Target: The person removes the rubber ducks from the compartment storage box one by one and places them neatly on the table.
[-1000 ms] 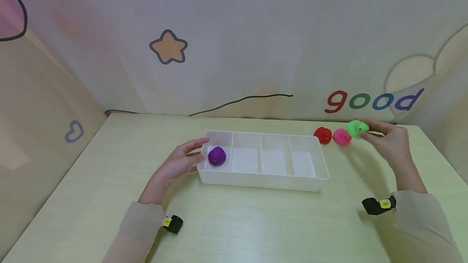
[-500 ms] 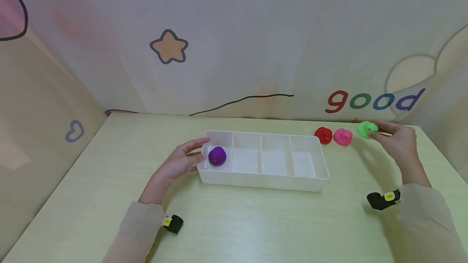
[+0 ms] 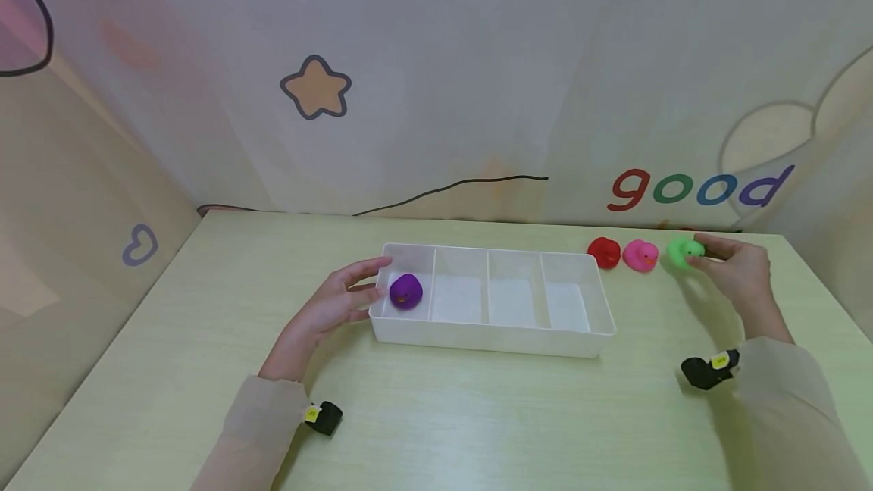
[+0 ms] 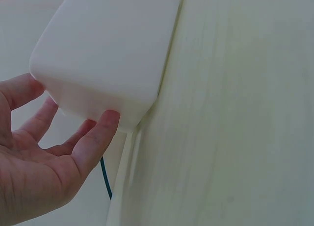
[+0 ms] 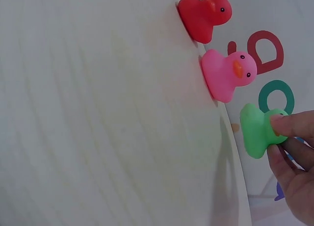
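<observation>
My left hand [image 3: 336, 300] rests spread fingers against the left end of a white tray [image 3: 487, 336] split into compartments. In the left wrist view, my fingertips [image 4: 109, 119] touch the tray's smooth end wall [image 4: 93, 101]. A purple rubber duck [image 3: 405, 292] sits in the leftmost compartment. At the back right, my right hand [image 3: 738, 273] pinches a green rubber duck [image 3: 682, 251] between thumb and fingers, low at the table's far edge. In line to its left stand a pink rubber duck [image 3: 640, 255] and a red rubber duck [image 3: 603, 252], both upright.
A pale wooden table [image 3: 450, 415] carries everything. Behind it hangs a printed backdrop [image 3: 464, 82] with a star and the word "good". Its side panel [image 3: 75, 248] borders the table at the left. The red duck stands close to the tray's back right corner.
My right hand has carried the green duck rightward, away from the pink one, then lowered it toward the table. My left hand, the tray and the other ducks keep their places.
</observation>
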Demonstrator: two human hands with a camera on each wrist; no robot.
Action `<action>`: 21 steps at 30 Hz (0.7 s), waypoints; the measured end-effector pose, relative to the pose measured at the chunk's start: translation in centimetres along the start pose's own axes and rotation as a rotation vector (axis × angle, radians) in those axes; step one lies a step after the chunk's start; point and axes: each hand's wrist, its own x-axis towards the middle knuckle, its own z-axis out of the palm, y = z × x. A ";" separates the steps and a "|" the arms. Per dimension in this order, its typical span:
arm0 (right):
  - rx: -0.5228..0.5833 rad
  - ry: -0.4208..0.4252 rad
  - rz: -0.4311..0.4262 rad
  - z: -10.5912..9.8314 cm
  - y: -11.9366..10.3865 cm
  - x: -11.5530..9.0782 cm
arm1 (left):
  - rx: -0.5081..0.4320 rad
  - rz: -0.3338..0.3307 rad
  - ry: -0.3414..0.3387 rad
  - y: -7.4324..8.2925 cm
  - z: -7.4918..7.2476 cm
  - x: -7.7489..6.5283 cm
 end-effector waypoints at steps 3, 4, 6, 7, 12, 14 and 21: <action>0.000 -0.035 0.031 -0.3 -2.7 -1.8 | -0.003 -0.001 0.000 0.0 0.0 0.0; -0.008 -0.039 0.036 -0.2 -3.3 -2.2 | -0.002 -0.003 0.000 0.1 0.0 0.0; 0.000 -0.068 0.055 -0.4 -4.7 -3.1 | -0.001 -0.004 0.001 0.1 0.1 0.0; -0.002 -0.072 0.058 -0.4 -4.8 -3.2 | 0.000 -0.005 0.001 0.1 0.1 0.0; 0.000 -0.101 0.089 -0.3 -4.4 -2.9 | 0.007 -0.006 0.002 0.1 0.1 0.0; -0.006 -0.104 0.092 -0.2 -4.3 -2.8 | 0.006 -0.008 0.005 0.1 0.1 0.0; -0.024 -0.122 0.087 -0.3 -4.4 -2.7 | 0.006 -0.012 0.015 0.0 0.1 0.1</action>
